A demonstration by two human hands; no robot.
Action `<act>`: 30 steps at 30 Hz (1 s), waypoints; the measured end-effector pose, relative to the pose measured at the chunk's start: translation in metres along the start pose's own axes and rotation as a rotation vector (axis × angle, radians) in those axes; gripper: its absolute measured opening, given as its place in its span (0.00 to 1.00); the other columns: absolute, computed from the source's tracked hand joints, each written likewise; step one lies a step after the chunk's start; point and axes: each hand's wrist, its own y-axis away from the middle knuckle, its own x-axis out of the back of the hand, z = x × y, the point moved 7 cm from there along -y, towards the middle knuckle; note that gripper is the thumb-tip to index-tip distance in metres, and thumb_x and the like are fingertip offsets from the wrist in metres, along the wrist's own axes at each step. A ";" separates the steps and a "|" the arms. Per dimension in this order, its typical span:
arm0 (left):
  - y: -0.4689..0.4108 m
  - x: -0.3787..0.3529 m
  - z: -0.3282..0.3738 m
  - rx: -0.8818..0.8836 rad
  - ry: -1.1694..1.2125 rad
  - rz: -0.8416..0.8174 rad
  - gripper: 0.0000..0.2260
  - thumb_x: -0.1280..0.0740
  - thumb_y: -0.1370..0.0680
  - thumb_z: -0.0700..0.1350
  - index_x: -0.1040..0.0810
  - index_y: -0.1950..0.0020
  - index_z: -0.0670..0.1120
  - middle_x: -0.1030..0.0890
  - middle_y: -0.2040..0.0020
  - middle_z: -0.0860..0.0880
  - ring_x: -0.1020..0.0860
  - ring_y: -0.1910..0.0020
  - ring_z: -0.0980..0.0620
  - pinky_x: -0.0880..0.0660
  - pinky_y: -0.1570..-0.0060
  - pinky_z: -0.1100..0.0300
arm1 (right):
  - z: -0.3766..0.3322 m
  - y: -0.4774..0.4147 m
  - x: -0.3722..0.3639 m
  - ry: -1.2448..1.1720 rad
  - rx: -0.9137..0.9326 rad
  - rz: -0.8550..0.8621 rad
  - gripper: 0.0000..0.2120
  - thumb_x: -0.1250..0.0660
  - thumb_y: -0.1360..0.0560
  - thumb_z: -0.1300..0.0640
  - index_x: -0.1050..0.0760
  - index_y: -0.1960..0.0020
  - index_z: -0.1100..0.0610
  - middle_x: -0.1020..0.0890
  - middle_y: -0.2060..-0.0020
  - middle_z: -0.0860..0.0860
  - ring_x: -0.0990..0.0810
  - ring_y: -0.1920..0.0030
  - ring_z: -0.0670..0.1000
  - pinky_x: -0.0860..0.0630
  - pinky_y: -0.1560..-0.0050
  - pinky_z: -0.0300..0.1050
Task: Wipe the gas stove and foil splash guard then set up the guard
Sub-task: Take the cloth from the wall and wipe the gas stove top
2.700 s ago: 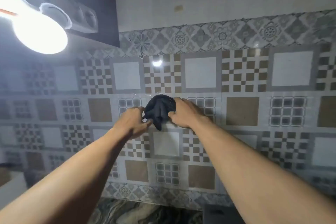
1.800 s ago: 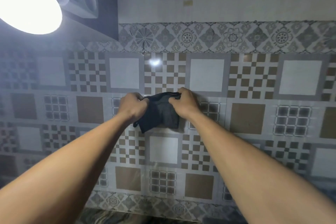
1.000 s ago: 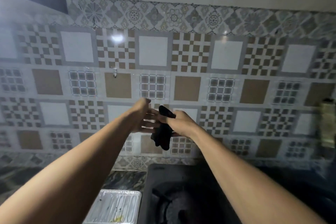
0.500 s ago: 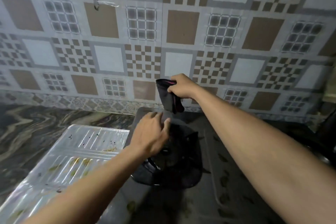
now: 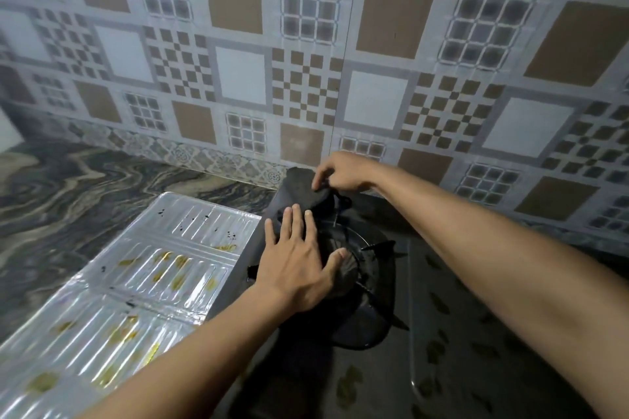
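Spreading dark cloth [image 5: 303, 190] on stove [image 5: 374, 367] | foil guard [image 5: 136, 275] yellow-stained

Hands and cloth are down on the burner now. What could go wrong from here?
1. The dark cloth, pinched by the right hand, drapes over the pan support; it may well snag on a prong when dragged.
2. The left hand presses flat on the burner area; a prong could jab the palm.
3. The foil splash guard lies flat beside the stove, stained yellow; a sweeping forearm could smear or crumple it.
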 end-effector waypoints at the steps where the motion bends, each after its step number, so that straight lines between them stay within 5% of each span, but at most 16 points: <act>1: 0.001 0.001 -0.002 0.020 -0.003 0.014 0.42 0.56 0.23 0.69 0.57 0.19 0.41 0.58 0.19 0.40 0.62 0.20 0.44 0.60 0.24 0.39 | 0.000 -0.003 0.003 -0.029 -0.019 0.049 0.22 0.43 0.30 0.71 0.16 0.47 0.57 0.16 0.46 0.52 0.20 0.45 0.49 0.25 0.42 0.42; 4: 0.005 0.001 -0.006 0.065 -0.029 0.019 0.43 0.55 0.23 0.70 0.57 0.19 0.41 0.59 0.19 0.40 0.61 0.20 0.44 0.61 0.24 0.39 | -0.011 -0.019 -0.002 -0.028 -0.060 0.163 0.18 0.41 0.26 0.64 0.20 0.40 0.57 0.19 0.39 0.55 0.23 0.39 0.56 0.26 0.39 0.47; 9: 0.006 -0.001 -0.007 0.064 -0.060 -0.033 0.40 0.55 0.21 0.67 0.61 0.20 0.41 0.63 0.20 0.41 0.64 0.21 0.45 0.63 0.24 0.40 | -0.013 -0.049 -0.054 0.186 -0.087 -0.112 0.25 0.49 0.15 0.54 0.47 0.21 0.63 0.43 0.22 0.60 0.43 0.23 0.58 0.44 0.26 0.47; 13: 0.006 -0.003 -0.006 0.071 -0.098 -0.054 0.39 0.58 0.21 0.67 0.63 0.20 0.42 0.65 0.20 0.41 0.67 0.22 0.45 0.63 0.25 0.39 | -0.003 -0.057 -0.064 0.268 0.018 -0.238 0.30 0.53 0.15 0.47 0.62 0.20 0.56 0.59 0.20 0.56 0.61 0.21 0.56 0.62 0.24 0.50; 20: 0.006 -0.004 -0.007 0.067 -0.128 -0.063 0.40 0.61 0.22 0.68 0.64 0.20 0.42 0.66 0.21 0.40 0.68 0.22 0.45 0.64 0.25 0.39 | 0.017 -0.053 -0.064 0.357 0.143 -0.266 0.30 0.53 0.16 0.43 0.65 0.21 0.46 0.62 0.21 0.51 0.63 0.21 0.54 0.62 0.24 0.61; 25: 0.005 -0.005 -0.006 0.066 -0.146 -0.075 0.39 0.61 0.22 0.68 0.63 0.20 0.42 0.66 0.21 0.40 0.67 0.22 0.45 0.63 0.25 0.38 | 0.003 -0.063 -0.048 0.500 0.155 -0.283 0.29 0.46 0.16 0.51 0.55 0.19 0.53 0.53 0.20 0.51 0.56 0.21 0.55 0.56 0.23 0.53; 30: 0.004 -0.005 -0.006 0.071 -0.152 -0.081 0.40 0.61 0.22 0.68 0.64 0.20 0.42 0.66 0.21 0.39 0.68 0.22 0.45 0.63 0.25 0.38 | 0.004 -0.058 -0.056 0.343 0.227 -0.257 0.27 0.46 0.16 0.57 0.52 0.20 0.57 0.54 0.20 0.54 0.56 0.21 0.51 0.60 0.26 0.40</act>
